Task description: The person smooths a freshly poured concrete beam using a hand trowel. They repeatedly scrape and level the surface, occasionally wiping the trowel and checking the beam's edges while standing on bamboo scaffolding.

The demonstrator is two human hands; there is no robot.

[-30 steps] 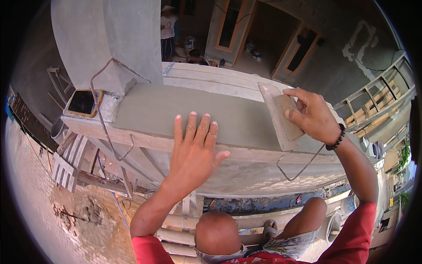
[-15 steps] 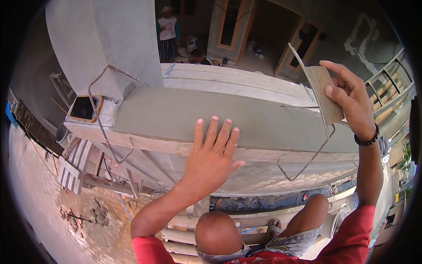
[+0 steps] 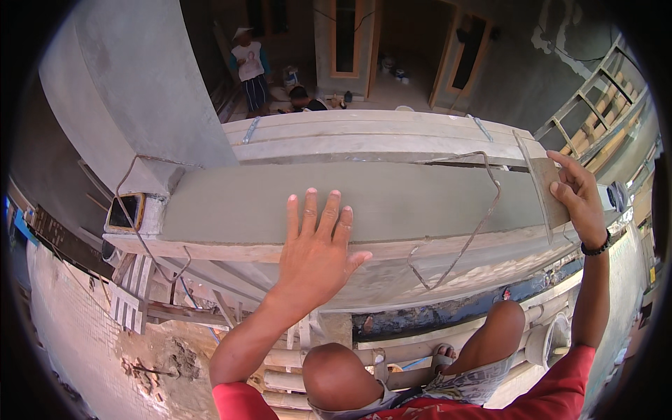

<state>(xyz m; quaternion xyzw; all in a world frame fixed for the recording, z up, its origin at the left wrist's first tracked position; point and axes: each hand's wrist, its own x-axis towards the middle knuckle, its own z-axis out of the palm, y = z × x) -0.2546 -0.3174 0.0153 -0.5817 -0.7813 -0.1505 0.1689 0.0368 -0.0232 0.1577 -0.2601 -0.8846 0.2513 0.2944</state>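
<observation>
While my left hand (image 3: 316, 245) spreads over the near edge of the grey mortar strip (image 3: 406, 203), fingers a little apart, my right hand (image 3: 579, 199) grips a float (image 3: 549, 190) by its handle at the strip's right end. The float's long axis runs across the strip, far edge to near, with my left hand well apart to its left; whether it touches the mortar, I cannot tell. A bent rod (image 3: 498, 186) crosses the strip between my hands; a phone (image 3: 124, 213) lies just off its left end.
</observation>
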